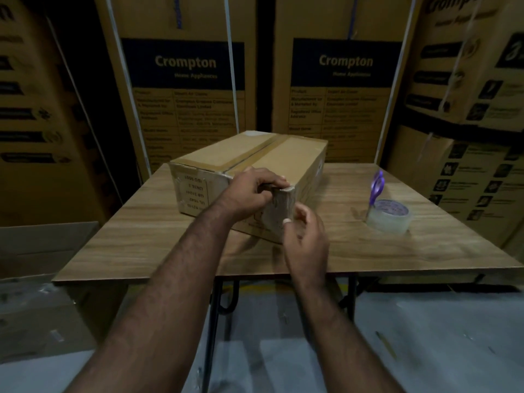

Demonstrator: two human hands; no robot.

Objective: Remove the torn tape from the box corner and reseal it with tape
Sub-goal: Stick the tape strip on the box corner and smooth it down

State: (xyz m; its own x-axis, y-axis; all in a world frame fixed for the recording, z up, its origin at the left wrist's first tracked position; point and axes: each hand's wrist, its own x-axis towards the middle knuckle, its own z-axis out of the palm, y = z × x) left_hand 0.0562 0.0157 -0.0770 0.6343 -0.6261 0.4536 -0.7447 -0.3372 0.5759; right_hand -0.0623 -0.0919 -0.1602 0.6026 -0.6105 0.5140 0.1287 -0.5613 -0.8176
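Tall printed cartons (187, 89) wall you in behind, and the counter (158, 245) in front of you carries everything for this job. The box (255, 157) sits on it at an angle, shut, its top seam taped over, so you cannot see what it holds. Its near corner (286, 194) points at you, wrapped in wrinkled clear tape (279, 214).

Your left hand (249, 194) curls over the top edge of that corner, fingers pinched there, seemingly on the tape's edge, though the blur leaves that uncertain. Your right hand (306, 239) is half open just below, thumb and fingertips touching the corner's lower part; you hold nothing clear in it.

By the look of it you are early: the old tape is on the corner, so peeling comes first and resealing is all ahead.

To your right, well apart from the box, the tape roll (388, 217) lies flat and untouched, with purple scissors (377, 185) just behind it.
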